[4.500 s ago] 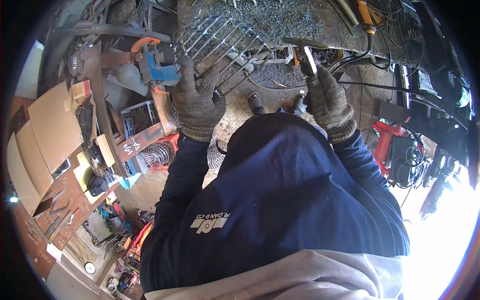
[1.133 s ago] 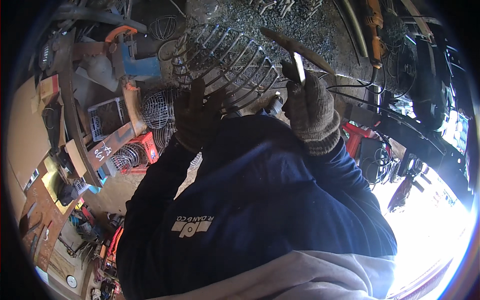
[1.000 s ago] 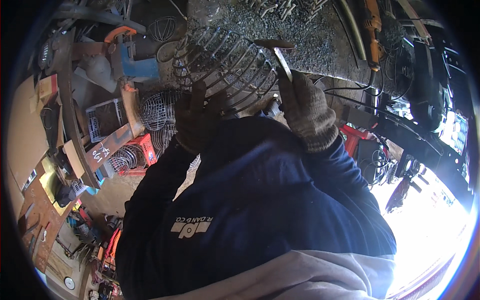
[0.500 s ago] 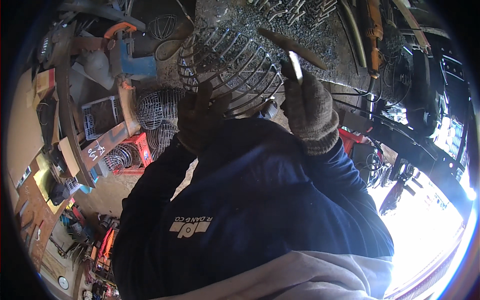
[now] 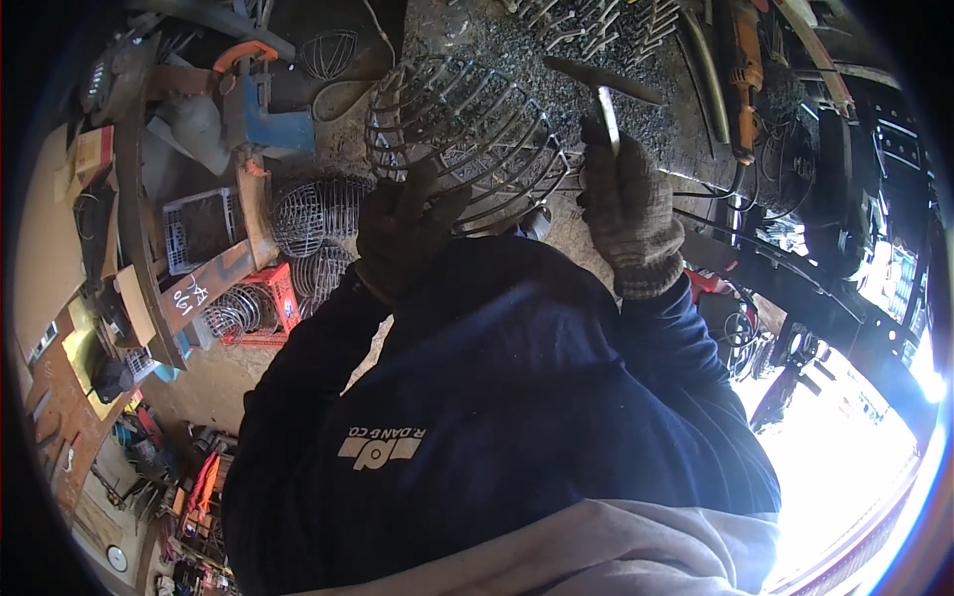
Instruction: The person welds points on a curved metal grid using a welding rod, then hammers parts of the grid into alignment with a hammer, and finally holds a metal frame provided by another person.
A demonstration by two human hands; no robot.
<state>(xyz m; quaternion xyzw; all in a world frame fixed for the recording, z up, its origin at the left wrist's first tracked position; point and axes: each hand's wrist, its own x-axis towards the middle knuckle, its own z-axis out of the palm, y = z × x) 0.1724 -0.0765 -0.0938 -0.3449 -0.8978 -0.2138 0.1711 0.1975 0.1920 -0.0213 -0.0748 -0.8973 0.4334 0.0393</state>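
Note:
A round cage-like basket of bent metal rods [image 5: 546,121] stands tilted on the dark worktable. My gloved left hand [image 5: 405,230] is closed on its near lower left rim, with the fingertips partly lost in shadow. To the right, my gloved right hand [image 5: 632,211] grips a chipping hammer [image 5: 608,117] by its metal handle. The hammer's long, narrow head lies crosswise above the hand, beyond the basket's right side and apart from it.
Dark grit and several short metal rods [image 5: 601,30] cover the worktable's far part. An orange power tool [image 5: 747,74] lies at the right with its cable. More wire baskets [image 5: 303,219] are stacked at left beside a red crate [image 5: 285,298]. A blue metal piece [image 5: 273,127] stands farther left.
My right hand and the hammer have moved a little to the right, away from the basket. The basket and my left hand have shifted slightly to the right.

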